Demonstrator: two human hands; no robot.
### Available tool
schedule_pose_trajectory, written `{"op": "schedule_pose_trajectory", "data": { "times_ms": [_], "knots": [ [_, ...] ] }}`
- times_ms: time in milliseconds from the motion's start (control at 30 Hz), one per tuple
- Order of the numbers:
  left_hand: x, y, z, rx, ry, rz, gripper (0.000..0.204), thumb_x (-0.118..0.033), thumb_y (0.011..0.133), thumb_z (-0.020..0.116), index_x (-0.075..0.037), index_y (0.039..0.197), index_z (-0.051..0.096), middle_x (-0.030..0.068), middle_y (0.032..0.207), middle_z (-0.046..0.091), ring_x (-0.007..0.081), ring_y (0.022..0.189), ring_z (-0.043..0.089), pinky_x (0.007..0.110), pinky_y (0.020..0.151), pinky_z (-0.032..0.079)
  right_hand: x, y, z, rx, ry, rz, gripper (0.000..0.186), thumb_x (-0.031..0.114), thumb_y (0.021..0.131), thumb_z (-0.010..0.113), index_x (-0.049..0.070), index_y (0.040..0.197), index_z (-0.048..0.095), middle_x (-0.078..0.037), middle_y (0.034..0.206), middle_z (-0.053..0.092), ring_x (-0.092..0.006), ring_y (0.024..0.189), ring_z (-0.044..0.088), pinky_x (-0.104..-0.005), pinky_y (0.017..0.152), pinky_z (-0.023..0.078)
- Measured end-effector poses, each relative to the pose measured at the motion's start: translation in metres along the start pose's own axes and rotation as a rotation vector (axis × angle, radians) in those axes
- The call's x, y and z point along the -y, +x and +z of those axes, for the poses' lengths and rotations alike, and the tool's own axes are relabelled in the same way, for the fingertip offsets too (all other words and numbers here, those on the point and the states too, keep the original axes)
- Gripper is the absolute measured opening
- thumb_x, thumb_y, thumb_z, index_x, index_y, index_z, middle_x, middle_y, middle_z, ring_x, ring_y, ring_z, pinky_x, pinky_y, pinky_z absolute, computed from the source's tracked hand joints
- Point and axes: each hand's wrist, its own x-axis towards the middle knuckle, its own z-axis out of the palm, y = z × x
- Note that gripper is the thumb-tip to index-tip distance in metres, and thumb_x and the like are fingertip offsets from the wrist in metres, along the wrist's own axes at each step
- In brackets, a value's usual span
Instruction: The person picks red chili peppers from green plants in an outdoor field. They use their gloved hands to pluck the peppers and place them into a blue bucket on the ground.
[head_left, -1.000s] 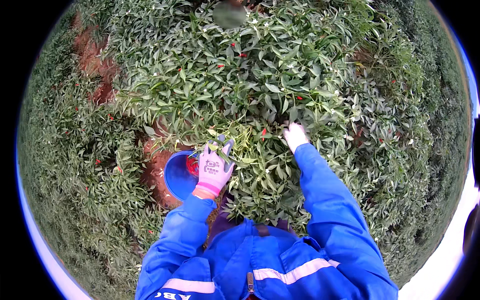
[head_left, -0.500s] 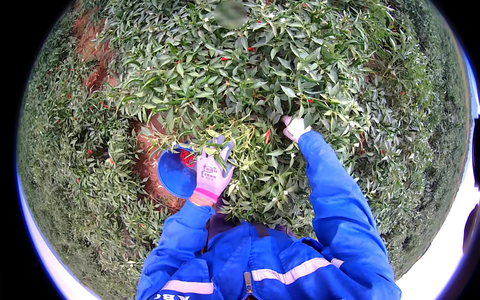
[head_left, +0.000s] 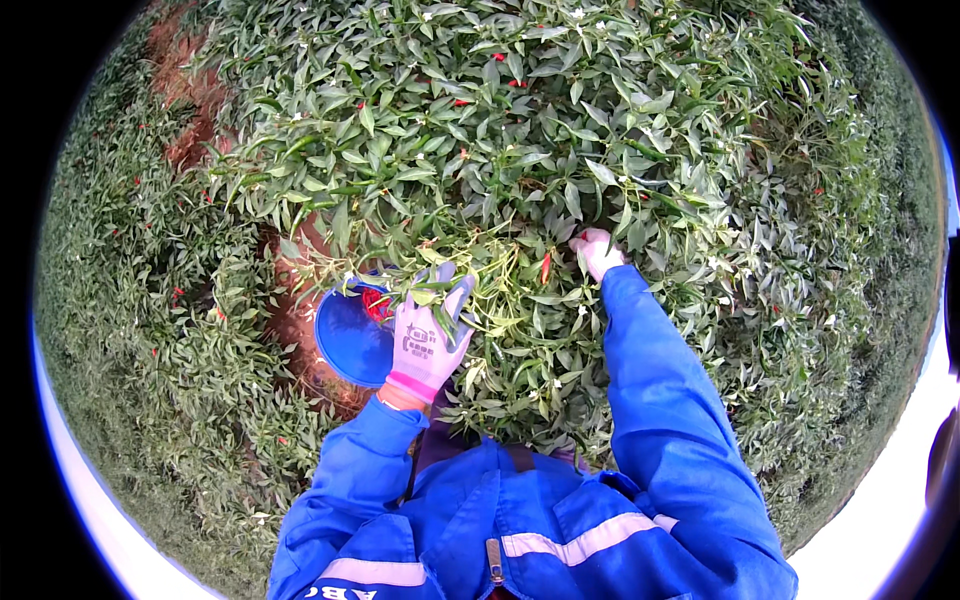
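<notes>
The pepper plant (head_left: 525, 375) fills the middle of the frame, dense with green leaves and dotted with small white flowers. Near the centre, pale green stems (head_left: 495, 265) bend over among the leaves, and one red pepper (head_left: 546, 267) hangs just right of them.

The left hand (head_left: 430, 325), in a pale pink glove with greyish fingers, is left of centre, back upward. Its fingers are partly spread and the thumb stands apart, with leaves lying across and between them; it touches this foliage, but whether it grips a stem I cannot tell. The right hand (head_left: 598, 252) is right of centre, just right of the red pepper and apart from it. It looks loosely curled, its fingertips lost in the leaves, so what it holds, if anything, I cannot tell. The two hands are well apart.

Left of the left hand, partly covered by it and by leaves, is a blue bucket (head_left: 350, 345) with red peppers (head_left: 375, 304) inside at its upper right. Reddish soil (head_left: 298, 325) shows beside it and again at upper left. More red peppers dot the foliage at upper centre. A blue jacket (head_left: 555, 510) with a pale stripe fills the lower centre.
</notes>
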Motion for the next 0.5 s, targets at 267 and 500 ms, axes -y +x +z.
{"op": "schedule_pose_trajectory", "data": {
  "times_ms": [267, 500],
  "knots": [
    [0.004, -0.002, -0.002, -0.063, -0.042, 0.004, 0.058, -0.012, 0.074, 0.069, -0.015, 0.131, 0.058, 0.0158, 0.133, 0.057, 0.0352, 0.122, 0.054, 0.047, 0.101, 0.041, -0.031, -0.026, 0.001, 0.170, 0.785, 0.166, 0.028, 0.034, 0.087, 0.064, 0.007, 0.084, 0.065, -0.001, 0.068, 0.059, -0.0108, 0.049, 0.039, -0.0281, 0.047, 0.030],
    [0.006, -0.002, 0.003, -0.092, -0.033, 0.015, 0.056, -0.011, 0.075, 0.069, -0.015, 0.130, 0.059, 0.0153, 0.131, 0.058, 0.0355, 0.120, 0.055, 0.047, 0.101, 0.041, -0.040, -0.032, -0.005, 0.376, 0.957, 0.160, 0.016, 0.020, 0.090, 0.064, 0.005, 0.095, 0.065, -0.004, 0.075, 0.063, -0.0117, 0.054, 0.054, -0.0235, 0.044, 0.037]
  ]
}}
